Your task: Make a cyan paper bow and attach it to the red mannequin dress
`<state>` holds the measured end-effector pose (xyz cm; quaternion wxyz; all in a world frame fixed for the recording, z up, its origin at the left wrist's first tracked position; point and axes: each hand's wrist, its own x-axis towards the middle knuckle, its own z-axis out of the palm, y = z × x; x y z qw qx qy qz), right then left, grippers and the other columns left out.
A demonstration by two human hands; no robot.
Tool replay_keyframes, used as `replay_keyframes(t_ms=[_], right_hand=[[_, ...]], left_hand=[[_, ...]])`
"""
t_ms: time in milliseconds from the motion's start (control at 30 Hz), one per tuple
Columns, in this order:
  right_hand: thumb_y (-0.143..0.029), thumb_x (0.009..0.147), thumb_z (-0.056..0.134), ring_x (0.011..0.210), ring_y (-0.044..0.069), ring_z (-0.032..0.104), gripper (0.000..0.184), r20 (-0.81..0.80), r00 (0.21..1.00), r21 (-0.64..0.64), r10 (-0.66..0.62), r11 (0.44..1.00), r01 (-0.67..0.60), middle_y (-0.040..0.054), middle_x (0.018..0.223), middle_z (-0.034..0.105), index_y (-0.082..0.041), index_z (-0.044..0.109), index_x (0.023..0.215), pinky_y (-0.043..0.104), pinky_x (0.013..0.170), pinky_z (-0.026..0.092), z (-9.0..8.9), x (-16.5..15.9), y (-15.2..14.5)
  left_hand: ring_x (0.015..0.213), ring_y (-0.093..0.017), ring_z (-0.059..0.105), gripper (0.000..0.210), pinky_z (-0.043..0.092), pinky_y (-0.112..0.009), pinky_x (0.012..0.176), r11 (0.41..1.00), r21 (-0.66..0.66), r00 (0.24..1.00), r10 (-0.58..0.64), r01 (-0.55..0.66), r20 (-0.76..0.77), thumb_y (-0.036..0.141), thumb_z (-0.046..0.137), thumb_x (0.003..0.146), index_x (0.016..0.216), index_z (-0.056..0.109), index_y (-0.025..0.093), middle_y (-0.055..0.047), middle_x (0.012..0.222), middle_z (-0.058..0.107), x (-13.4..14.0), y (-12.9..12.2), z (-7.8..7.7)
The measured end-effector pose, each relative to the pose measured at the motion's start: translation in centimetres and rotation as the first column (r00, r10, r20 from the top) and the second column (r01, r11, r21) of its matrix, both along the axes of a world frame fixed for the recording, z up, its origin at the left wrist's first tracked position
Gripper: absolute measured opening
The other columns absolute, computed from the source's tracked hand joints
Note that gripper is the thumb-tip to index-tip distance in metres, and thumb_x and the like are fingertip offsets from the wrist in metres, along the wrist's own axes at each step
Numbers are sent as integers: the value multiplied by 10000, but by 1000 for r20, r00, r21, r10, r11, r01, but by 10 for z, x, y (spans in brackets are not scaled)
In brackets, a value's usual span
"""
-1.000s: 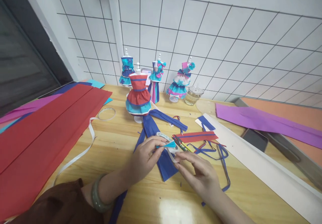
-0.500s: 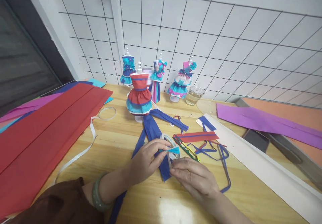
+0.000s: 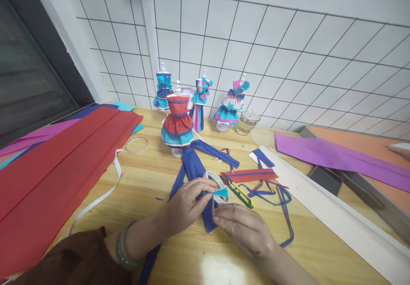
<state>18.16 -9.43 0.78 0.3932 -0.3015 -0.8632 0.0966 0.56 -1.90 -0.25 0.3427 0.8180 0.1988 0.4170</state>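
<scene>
My left hand (image 3: 194,200) pinches a small pleated piece of turquoise crepe paper (image 3: 221,192), its folds fanning out to the right. A narrow whitish strip of tape (image 3: 213,208) runs down from the pinched middle, and my right hand (image 3: 246,227) grips its lower end between thumb and fingers. Just behind lies a roll of double-sided tape (image 3: 209,175) on a dark blue crepe strip (image 3: 194,162). Thread snips with yellow and green handles (image 3: 239,192) rest right of the roll, by a red strip with a blue line (image 3: 253,174).
A small dress form in red and turquoise (image 3: 178,118) stands behind my hands, with several dressed forms (image 3: 231,104) further back. A lidded glass (image 3: 247,123) is near the wall. Red crepe paper (image 3: 70,165) covers the left; white paper (image 3: 323,204) and purple paper (image 3: 333,159) lie right.
My right hand has shifted slightly left, and the tape strip now hangs straighter below the pleated paper. My left hand keeps its pinch in nearly the same place.
</scene>
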Motion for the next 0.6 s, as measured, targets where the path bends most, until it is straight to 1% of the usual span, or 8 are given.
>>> replay_keyframes(t_ms=[200, 400, 500, 600], right_hand=[[-15, 796, 501, 903, 191, 577, 337, 10, 1000, 18, -29, 999, 29, 114, 897, 643, -130, 548, 1110, 327, 751, 501, 2, 0, 0], [-52, 835, 442, 836, 176, 581, 245, 106, 992, 90, -66, 994, 57, 103, 848, 638, -124, 565, 1034, 300, 692, 493, 7, 0, -1], [-71, 852, 425, 771, 165, 566, 227, 153, 983, 105, -103, 991, 88, 81, 792, 622, -138, 566, 1017, 294, 664, 480, 8, 0, -4], [-120, 860, 442, 722, 155, 540, 187, 160, 974, 84, -158, 986, 146, 57, 759, 603, -157, 576, 984, 285, 633, 464, 6, -1, -7]], left_hand=[[985, -152, 537, 144, 421, -305, 873, 1000, -1, 1000, 2, -2, -10, 100, 449, 809, 908, 528, 169, -81, 998, 596, 0, 0, -1], [989, -159, 534, 138, 417, -314, 875, 1000, -20, 999, -13, 13, -36, 124, 439, 818, 908, 533, 169, -88, 1005, 595, -1, -1, -1], [1002, -166, 530, 137, 410, -321, 885, 998, -40, 998, -50, 49, -26, 129, 441, 818, 906, 537, 170, -89, 1015, 596, 0, -1, 1], [1017, -171, 526, 134, 403, -327, 894, 987, -102, 992, -124, 124, 2, 129, 450, 814, 904, 540, 169, -93, 1036, 591, 0, -1, 3]])
